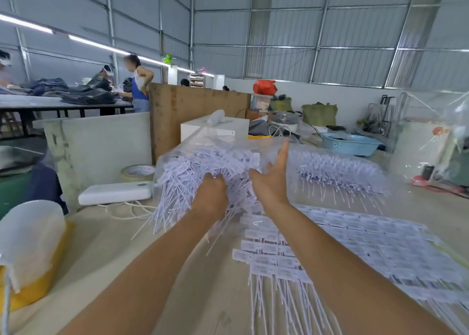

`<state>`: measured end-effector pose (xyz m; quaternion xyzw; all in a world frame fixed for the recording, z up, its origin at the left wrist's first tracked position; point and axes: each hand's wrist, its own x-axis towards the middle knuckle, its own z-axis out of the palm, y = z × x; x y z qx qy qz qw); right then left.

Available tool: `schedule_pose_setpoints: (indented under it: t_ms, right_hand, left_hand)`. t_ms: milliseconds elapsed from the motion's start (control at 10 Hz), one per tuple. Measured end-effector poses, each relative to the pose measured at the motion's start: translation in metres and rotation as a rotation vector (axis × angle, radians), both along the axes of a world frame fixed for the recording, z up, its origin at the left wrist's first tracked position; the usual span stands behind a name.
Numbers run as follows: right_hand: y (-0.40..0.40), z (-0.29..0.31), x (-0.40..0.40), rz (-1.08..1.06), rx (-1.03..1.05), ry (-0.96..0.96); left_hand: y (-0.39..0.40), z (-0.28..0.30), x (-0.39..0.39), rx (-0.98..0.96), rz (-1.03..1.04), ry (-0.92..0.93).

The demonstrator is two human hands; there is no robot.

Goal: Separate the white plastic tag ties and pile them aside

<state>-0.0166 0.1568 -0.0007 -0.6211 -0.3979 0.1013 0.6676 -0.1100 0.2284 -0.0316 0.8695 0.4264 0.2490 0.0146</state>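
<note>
A clear plastic bag (182,151) full of loose white tag ties (187,177) stands mid-table. My left hand (212,195) is inside the heap, its fingers curled into a clump of ties. My right hand (272,179) is beside it with straight, spread fingers against the bag's film. Rows of joined white tag ties (355,235) lie flat on the table to the right, tails pointing toward me. A second bagged bundle of ties (340,172) sits behind them.
A white power bank (115,192) with cable and a tape roll (137,172) lie at left. A plastic-covered yellow container (30,253) is near the left edge. A blue basin (350,144) and white boxes (215,129) stand behind. People work at a far table.
</note>
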Motion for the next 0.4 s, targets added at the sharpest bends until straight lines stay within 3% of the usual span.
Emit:
schedule_pose_setpoints:
  t_ms: [100,200,400]
  right_hand:
    - [-0.008,-0.005,0.005,0.046,0.039,-0.048]
    - [-0.022,-0.013,0.01,0.138,-0.04,-0.054]
    - [-0.07,-0.017,0.001,0.363,-0.288,-0.045]
  left_hand:
    - [0.013,-0.006,0.013,0.002,0.092,-0.04]
    - [0.016,-0.017,0.017,0.072,0.199,0.102]
    - [0.01,-0.006,0.008,0.122,0.167,0.222]
